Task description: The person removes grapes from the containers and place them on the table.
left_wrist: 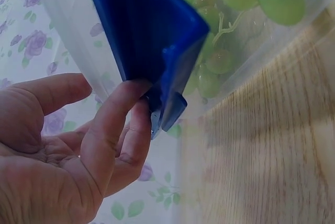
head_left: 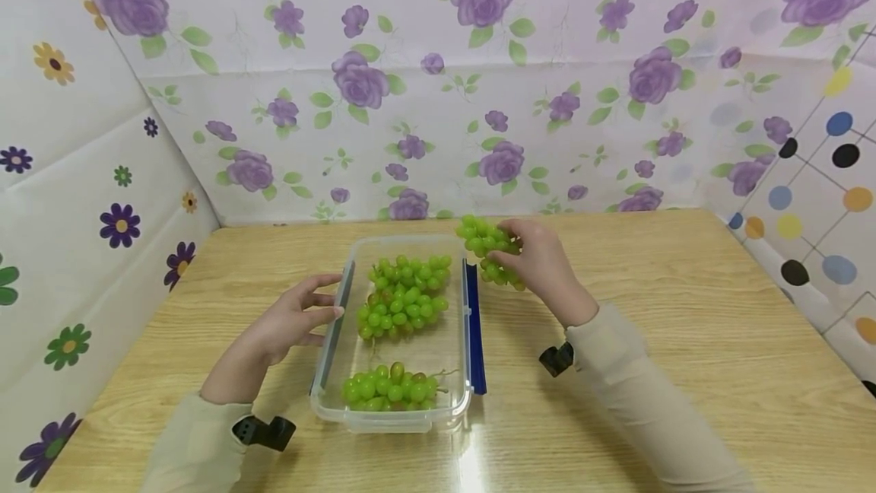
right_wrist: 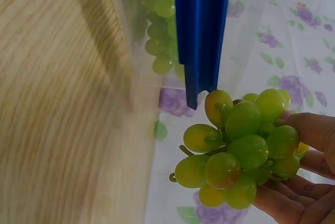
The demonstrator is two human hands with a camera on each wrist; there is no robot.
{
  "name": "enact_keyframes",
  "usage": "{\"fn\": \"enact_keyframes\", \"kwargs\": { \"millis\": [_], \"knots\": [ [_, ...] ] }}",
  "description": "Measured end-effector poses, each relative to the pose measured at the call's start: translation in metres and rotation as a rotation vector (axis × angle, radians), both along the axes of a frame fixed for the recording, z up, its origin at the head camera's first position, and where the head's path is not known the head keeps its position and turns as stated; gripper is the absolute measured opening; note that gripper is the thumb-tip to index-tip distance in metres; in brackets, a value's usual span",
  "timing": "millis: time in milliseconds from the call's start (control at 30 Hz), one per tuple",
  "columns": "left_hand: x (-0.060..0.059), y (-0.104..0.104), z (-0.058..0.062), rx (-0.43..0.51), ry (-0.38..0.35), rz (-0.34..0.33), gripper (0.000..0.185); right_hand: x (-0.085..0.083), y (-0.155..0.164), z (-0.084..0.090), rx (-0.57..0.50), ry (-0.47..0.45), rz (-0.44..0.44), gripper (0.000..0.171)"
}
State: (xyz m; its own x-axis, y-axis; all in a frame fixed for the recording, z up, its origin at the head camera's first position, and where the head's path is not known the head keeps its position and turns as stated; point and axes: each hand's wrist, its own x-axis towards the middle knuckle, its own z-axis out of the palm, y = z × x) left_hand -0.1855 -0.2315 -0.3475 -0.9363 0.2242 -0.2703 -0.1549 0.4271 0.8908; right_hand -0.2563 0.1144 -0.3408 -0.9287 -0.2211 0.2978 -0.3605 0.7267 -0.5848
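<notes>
A clear plastic container (head_left: 400, 423) stands on the table with several bunches of green grapes in it. Two bunches (head_left: 404, 303) lie against each other toward its far half, and another bunch of grapes (head_left: 390, 388) is at the near end. My right hand (head_left: 541, 261) pinches a bunch of green grapes (right_wrist: 246, 145) between thumb and fingers, just beyond the container's far right corner. On the left, my left hand (head_left: 294, 319) rests loosely spread against the container's side, its fingers touching a blue latch flap (left_wrist: 152, 25).
Another blue latch flap (head_left: 474, 333) hangs out along the container's right side. Wooden tabletop (head_left: 671, 326) extends on both sides. A flower-patterned cloth (head_left: 445, 135) rises behind the table, with patterned side panels (head_left: 75, 249) at left and right.
</notes>
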Motion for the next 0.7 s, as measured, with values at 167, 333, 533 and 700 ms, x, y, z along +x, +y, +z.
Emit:
{"fn": "enact_keyframes", "kwargs": {
  "millis": [167, 333, 533, 700],
  "knots": [
    [-0.001, 0.000, -0.001, 0.002, -0.004, 0.009, 0.061, -0.001, 0.001, -0.008, 0.010, -0.024, -0.009, 0.043],
    [0.000, 0.000, -0.002, 0.011, -0.005, 0.014, 0.061, -0.001, 0.003, -0.016, 0.017, -0.031, -0.021, 0.043],
    [0.001, 0.000, -0.003, 0.010, -0.007, 0.020, 0.061, -0.001, 0.005, -0.021, 0.006, -0.028, -0.018, 0.043],
    [0.002, 0.001, -0.002, 0.001, -0.003, 0.022, 0.061, -0.001, 0.007, -0.025, 0.003, -0.033, -0.028, 0.042]
  ]
}}
